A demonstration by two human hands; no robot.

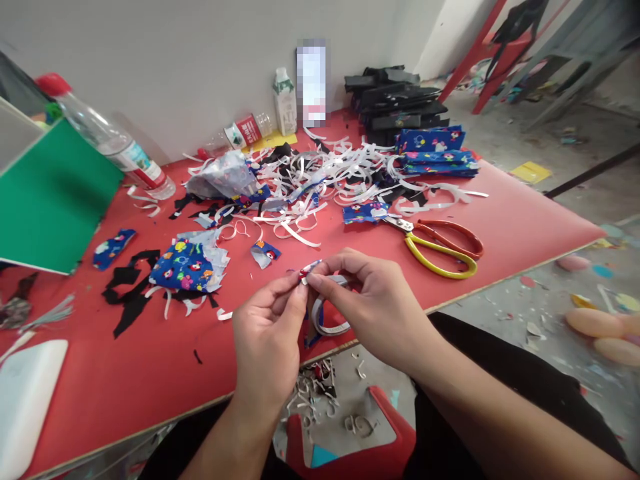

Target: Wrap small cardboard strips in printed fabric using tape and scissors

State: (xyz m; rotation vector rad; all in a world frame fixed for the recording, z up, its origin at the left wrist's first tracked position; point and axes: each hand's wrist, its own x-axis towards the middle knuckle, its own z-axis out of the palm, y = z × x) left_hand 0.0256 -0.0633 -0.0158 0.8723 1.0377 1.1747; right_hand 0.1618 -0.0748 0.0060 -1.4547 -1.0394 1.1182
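Note:
My left hand [273,327] and my right hand [367,293] meet just above the table's front edge. Thumbs and fingertips of both are pinched together on a small end of patterned fabric [310,268] in blue, red and white. Below the right fingers hangs a curled white band [333,329] with faint print and blue fabric beside it. How the band joins the pinched end is hidden by my fingers. Scissors [443,248] with one red and one yellow handle lie right of my hands, their blades by a blue patterned fabric piece [365,212].
White strips and black scraps [325,173] are heaped across the red table [200,373]. Behind stand a small bottle [285,100], a phone [311,83] and stacked black pieces [395,100]. Folded blue fabric [435,152] lies right; a large bottle [130,150] and green board [55,193] stand left.

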